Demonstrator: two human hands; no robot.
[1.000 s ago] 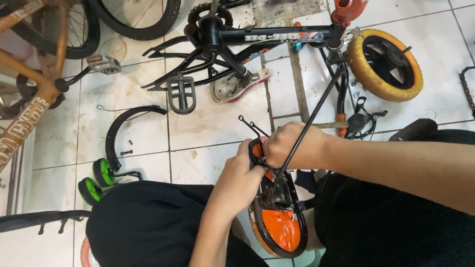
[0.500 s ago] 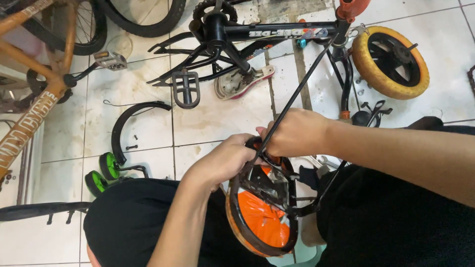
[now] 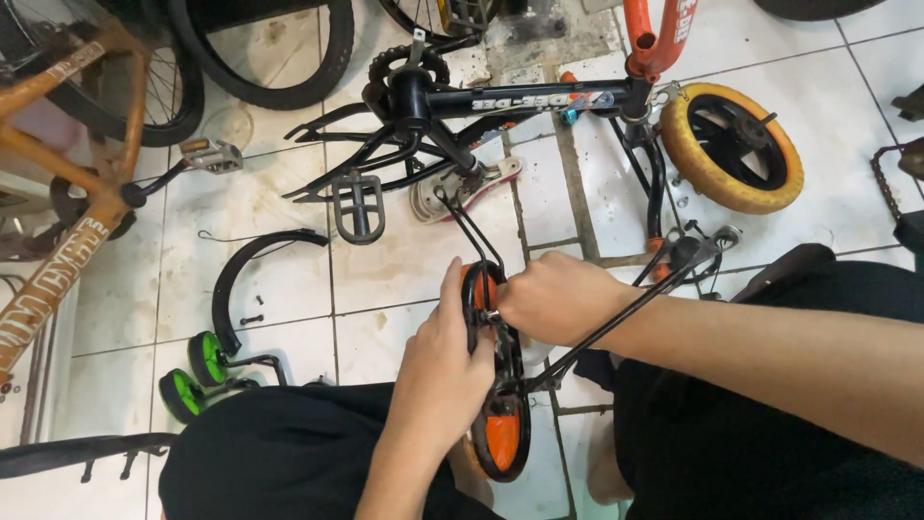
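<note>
While left hand (image 3: 445,361) fingers clamp round orange wheel (image 3: 499,424) | right hand (image 3: 553,299) fingers clamp its metal axle.

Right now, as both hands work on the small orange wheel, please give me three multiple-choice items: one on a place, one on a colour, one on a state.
1. Where does the curved black plastic mudguard lie?
A. on the white tiled floor, to the left of the hands
B. on the person's lap
C. on the yellow wheel

2. What colour are the two small training wheels at lower left?
A. red
B. green with black tyres
C. white

3. How is the small orange wheel with a black tyre held?
A. lying flat, untouched
B. by one hand only
C. on edge, left hand on its side, right hand at its hub

Answers: 1 A, it rests on bare tiles. 2 B, the hubs show bright green. 3 C, both hands touch it.
</note>
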